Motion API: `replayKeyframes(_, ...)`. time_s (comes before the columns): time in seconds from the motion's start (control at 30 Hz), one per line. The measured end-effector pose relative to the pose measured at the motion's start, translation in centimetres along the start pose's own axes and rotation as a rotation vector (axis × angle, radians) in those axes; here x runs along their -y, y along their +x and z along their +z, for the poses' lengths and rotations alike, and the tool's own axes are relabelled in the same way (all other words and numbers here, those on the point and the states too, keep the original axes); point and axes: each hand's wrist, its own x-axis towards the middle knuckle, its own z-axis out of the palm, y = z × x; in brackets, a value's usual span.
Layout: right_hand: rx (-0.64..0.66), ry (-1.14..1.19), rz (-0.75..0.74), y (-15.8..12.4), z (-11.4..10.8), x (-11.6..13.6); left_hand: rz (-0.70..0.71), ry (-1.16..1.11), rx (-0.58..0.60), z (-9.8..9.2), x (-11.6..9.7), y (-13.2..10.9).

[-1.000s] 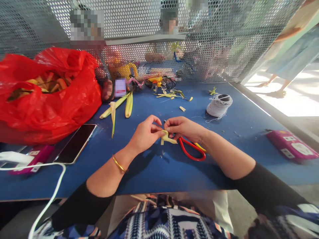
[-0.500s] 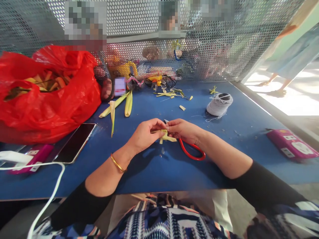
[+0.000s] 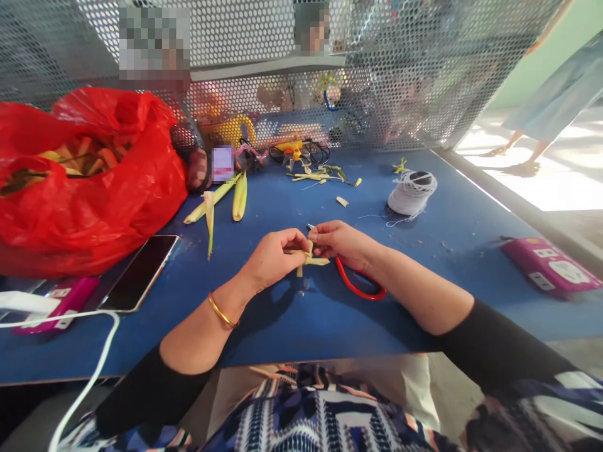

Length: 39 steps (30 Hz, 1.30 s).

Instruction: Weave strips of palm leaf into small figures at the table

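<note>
My left hand (image 3: 279, 256) is closed, thumb and fingers pinching a small folded piece of pale green leaf strips (image 3: 315, 260). Short ends of it stick out to the right and downward. Beside it, the fingertips of my right hand (image 3: 343, 243) are pinched together on one upturned strip of the same piece. Red-handled scissors (image 3: 362, 290) pass under my right hand; the blade tip shows beyond the fingers. Whether the palm grips them or they rest on the table, I cannot tell. Loose pale green leaves (image 3: 240, 197) lie farther back on the left.
A red plastic bag (image 3: 141, 207) of leaf pieces stands at left, a phone (image 3: 141, 271) before it. Thread spool (image 3: 411, 196) and magenta box (image 3: 549, 267) sit at right. Leaf scraps (image 3: 315, 177) lie near the perforated metal screen (image 3: 391, 94) across the blue table (image 3: 292, 333).
My view has shifted slightly. My right fingers have shifted a little on the leaf piece, and one strip now stands up between my hands. My left hand keeps its pinch.
</note>
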Motion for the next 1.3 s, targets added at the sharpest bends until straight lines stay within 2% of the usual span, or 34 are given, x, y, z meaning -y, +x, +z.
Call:
replayKeyframes(0.1,-0.039,-0.044,-0.09,0.0,0.1,0.1,-0.045,-0.073,-0.061,0.0,-0.1,0.2)
replayKeyframes(0.23,-0.018,-0.092,-0.16,-0.2,0.2,0.2,-0.182,-0.188,-0.117,0.3,0.0,0.3)
replayKeyframes(0.43,0.087,-0.095,-0.044,0.0,-0.4,-0.2,-0.232,-0.238,-0.152,0.6,-0.1,0.3)
replayKeyframes(0.5,0.073,-0.079,-0.092,0.1,-0.3,-0.5,-0.255,-0.256,-0.152,0.5,0.0,0.3)
replayKeyframes(0.57,0.026,-0.104,-0.233,0.1,-0.1,-0.6,-0.279,-0.294,-0.114,0.3,0.1,0.3)
replayKeyframes(0.67,-0.022,-0.198,-0.42,-0.1,0.1,-0.5,-0.308,-0.34,0.03,0.1,0.4,0.3)
replayKeyframes(0.8,0.005,-0.226,-0.372,-0.3,0.0,-0.2,-0.348,-0.406,0.155,0.2,0.6,0.2)
replayKeyframes(0.97,-0.148,-0.232,-0.449,-0.1,0.2,-0.7,-0.313,-0.396,0.207,0.3,0.2,-0.1)
replayKeyframes(1.07,-0.171,-0.248,-0.477,0.2,0.4,-1.0,-0.292,-0.357,0.232,0.5,0.0,-0.2)
replayKeyframes(1.17,-0.184,-0.296,-0.517,0.3,0.0,-0.6,-0.296,-0.405,0.166,0.7,-0.1,-0.2)
replayKeyframes(1.3,-0.451,-0.497,-0.765,-0.6,-0.6,0.8,-0.302,-0.588,-0.138,0.7,-0.1,0.1)
